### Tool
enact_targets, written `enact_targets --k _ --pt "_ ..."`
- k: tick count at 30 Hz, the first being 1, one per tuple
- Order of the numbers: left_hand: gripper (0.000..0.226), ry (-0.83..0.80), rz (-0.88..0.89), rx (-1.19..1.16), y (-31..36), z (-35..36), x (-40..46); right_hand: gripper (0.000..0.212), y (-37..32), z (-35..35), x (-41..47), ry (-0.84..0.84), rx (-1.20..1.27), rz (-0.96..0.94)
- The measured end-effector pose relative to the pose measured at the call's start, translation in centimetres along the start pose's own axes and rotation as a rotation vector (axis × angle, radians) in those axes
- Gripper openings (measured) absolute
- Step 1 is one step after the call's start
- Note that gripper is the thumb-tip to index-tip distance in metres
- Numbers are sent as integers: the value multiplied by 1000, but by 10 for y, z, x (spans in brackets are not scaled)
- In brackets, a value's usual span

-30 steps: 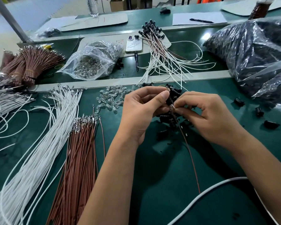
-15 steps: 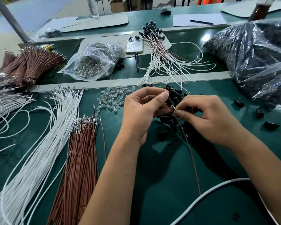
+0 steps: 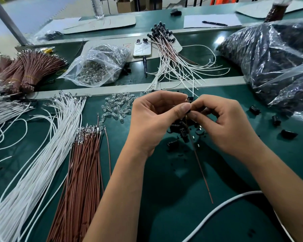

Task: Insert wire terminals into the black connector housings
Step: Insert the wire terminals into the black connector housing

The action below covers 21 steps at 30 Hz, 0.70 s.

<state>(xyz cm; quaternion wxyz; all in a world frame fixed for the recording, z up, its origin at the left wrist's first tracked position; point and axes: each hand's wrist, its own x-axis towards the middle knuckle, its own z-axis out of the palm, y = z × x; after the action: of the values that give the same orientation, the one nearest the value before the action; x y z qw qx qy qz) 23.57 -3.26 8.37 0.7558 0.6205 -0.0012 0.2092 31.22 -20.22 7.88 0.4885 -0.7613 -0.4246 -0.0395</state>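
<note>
My left hand and my right hand meet above a small heap of black connector housings on the green mat. Between thumb and fingers my left hand pinches a black housing, mostly hidden by the fingertips. My right hand pinches the top end of a brown wire, which hangs down toward me; its terminal end is at the housing and hidden. Loose brown wires with terminals and white wires with terminals lie to the left.
Finished wired housings fan out at the back beside a phone. Small clear bulbs lie left of my hands. A bag of clear parts is behind them, big bags of black parts at right. Stray housings lie right.
Both hands have drawn closer together and risen slightly over the heap. The brown wire's upper end has moved up to the housing in my left fingers.
</note>
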Motion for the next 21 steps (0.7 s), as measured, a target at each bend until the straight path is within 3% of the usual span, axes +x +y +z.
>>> enact_targets --k 10,21 --pt "18 -53 78 11 4 1 -1 7 1 0 2 46 -78 -163" --pt "19 -66 171 79 13 3 -1 6 -1 0 2 35 -90 -187"
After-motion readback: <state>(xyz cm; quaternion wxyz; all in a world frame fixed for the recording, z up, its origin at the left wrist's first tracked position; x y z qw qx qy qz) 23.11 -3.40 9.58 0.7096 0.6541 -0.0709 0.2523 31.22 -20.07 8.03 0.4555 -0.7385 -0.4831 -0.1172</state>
